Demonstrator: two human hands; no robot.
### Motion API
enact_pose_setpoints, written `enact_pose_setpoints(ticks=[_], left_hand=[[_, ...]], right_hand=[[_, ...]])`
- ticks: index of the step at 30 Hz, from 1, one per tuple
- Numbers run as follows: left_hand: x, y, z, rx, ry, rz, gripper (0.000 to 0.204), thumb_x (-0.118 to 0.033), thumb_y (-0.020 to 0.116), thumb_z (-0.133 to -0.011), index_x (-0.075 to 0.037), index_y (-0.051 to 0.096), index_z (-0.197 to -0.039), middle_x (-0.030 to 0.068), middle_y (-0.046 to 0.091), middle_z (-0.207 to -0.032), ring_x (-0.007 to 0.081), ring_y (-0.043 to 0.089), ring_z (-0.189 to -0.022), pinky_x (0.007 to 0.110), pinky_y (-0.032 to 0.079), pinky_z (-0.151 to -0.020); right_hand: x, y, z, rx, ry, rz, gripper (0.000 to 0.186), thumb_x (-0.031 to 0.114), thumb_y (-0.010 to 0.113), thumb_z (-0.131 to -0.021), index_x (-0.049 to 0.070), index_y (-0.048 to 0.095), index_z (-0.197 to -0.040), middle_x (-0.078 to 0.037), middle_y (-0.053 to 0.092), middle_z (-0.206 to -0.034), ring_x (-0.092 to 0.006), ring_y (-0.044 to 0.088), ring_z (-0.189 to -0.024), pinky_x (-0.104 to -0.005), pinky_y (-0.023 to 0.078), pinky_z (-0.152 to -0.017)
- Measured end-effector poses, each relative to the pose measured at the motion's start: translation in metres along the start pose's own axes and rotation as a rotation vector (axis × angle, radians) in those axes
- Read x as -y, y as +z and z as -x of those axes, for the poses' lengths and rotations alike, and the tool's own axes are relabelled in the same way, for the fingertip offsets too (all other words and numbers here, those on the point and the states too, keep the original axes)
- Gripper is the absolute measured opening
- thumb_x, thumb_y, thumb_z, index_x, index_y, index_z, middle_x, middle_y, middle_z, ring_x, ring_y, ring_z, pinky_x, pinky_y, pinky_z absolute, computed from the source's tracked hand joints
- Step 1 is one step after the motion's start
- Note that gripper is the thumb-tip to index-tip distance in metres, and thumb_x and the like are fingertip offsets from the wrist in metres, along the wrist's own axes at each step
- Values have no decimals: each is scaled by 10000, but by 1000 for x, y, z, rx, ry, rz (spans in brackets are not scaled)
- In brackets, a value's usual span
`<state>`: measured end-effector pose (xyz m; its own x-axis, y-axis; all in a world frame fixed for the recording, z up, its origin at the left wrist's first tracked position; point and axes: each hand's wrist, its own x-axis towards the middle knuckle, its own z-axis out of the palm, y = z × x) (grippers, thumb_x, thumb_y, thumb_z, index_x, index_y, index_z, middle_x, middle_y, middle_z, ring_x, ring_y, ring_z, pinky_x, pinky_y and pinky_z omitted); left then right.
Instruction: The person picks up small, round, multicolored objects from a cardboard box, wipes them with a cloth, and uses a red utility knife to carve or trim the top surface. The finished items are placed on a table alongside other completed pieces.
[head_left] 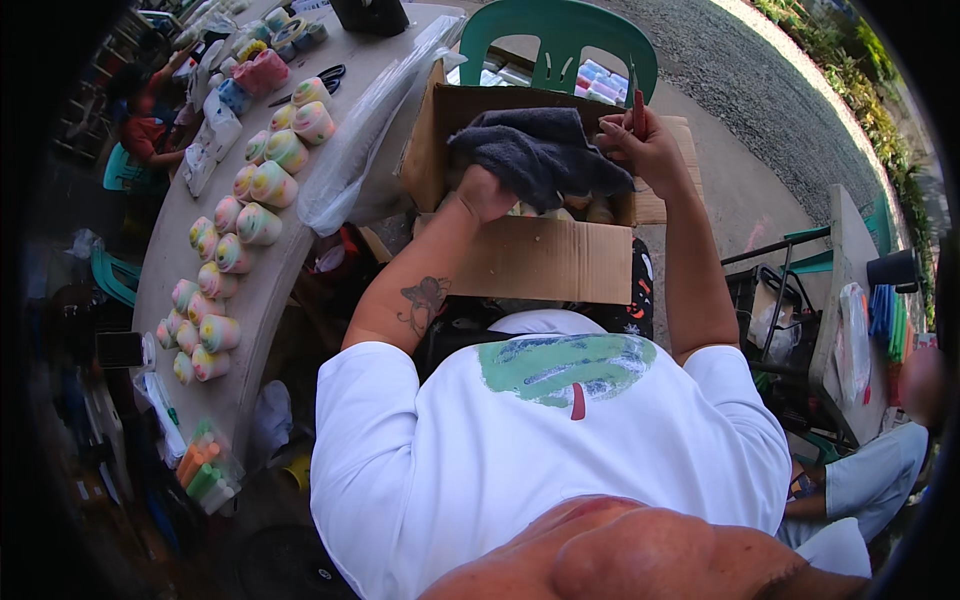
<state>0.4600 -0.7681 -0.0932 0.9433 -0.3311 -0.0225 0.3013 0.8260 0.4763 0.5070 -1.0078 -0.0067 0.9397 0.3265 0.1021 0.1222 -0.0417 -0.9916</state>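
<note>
— What sat in front of the person?

— An open cardboard box (530, 255) of plain brown corrugated board, flaps up, resting on the lap. A soft, dark grey towel (540, 150) lay crumpled over its top, and round pale shapes showed under it at the far edge, too hidden to name.

— And the hands?

— The left hand (485, 192) was pushed in beneath the towel's near fold; its fingers were covered, so I could not tell whether they were apart or closed. The right hand (650, 145) rested on the box's far right corner, fingers clamped around a slim red tool (638, 108) that stood upright, its thin tip pointing up.

— What else was around?

— To the left ran a long pale counter (280, 280), smooth and curved in the lens. Rows of small rounded cups (260, 225), swirled pink, yellow and green, lay on it, with a crinkled clear plastic bag (345, 165) beside them and black-handled scissors (325, 80) further up. A green plastic chair (560, 40) stood just beyond the box.
</note>
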Motion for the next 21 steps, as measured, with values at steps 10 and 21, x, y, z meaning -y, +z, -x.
enact_pose_setpoints(ticks=[10,21], left_hand=[[-77,4,17,-98,385,-501,375,-353,473,-980,-69,568,-1207,122,621,-1184,274,590,-1111,431,379,-1071],[-67,7,29,-125,432,-1861,364,-341,564,-900,-82,586,-1154,116,633,-1120,277,607,-1053,416,414,-1007]], right_hand=[[-89,-1,-20,91,427,814,428,395,719,-845,6,611,-988,-174,675,-886,-304,658,-831,-422,499,-733],[-241,30,-52,5,481,1117,571,397,574,-857,41,443,-1283,-204,512,-1350,-366,425,-1317,-510,411,-1020]])
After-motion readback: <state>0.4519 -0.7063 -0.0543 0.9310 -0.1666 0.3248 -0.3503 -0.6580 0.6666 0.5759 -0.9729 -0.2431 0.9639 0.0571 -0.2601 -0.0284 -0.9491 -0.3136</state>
